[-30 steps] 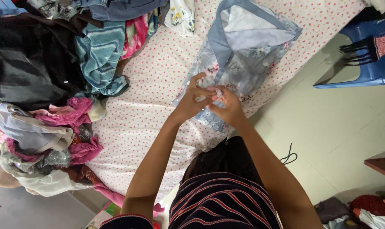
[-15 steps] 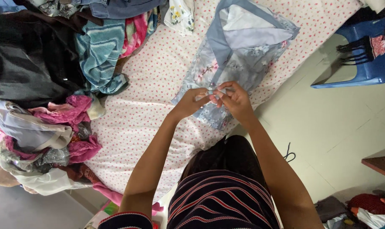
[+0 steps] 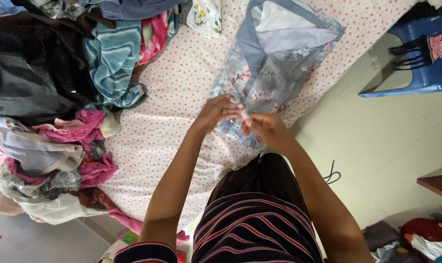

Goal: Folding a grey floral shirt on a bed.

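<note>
Both hands are meeting over the lower front edge of the pale blue floral garment with grey-blue trim [image 3: 274, 63], which is lying spread on the white bedsheet dotted with pink [image 3: 182, 87]. The left hand [image 3: 216, 113] and right hand [image 3: 266, 130] are each pinching the fabric, fingertips closed on it. Left of the garment, a heap of mixed clothing [image 3: 60, 92] is resting; right of it, a blue plastic chair [image 3: 420, 58] is standing.

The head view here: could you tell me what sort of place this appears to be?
Probably a bedroom at home: a bed in a pink-dotted sheet, a heap of loose clothes, and both hands working at a floral garment laid on it.
</note>
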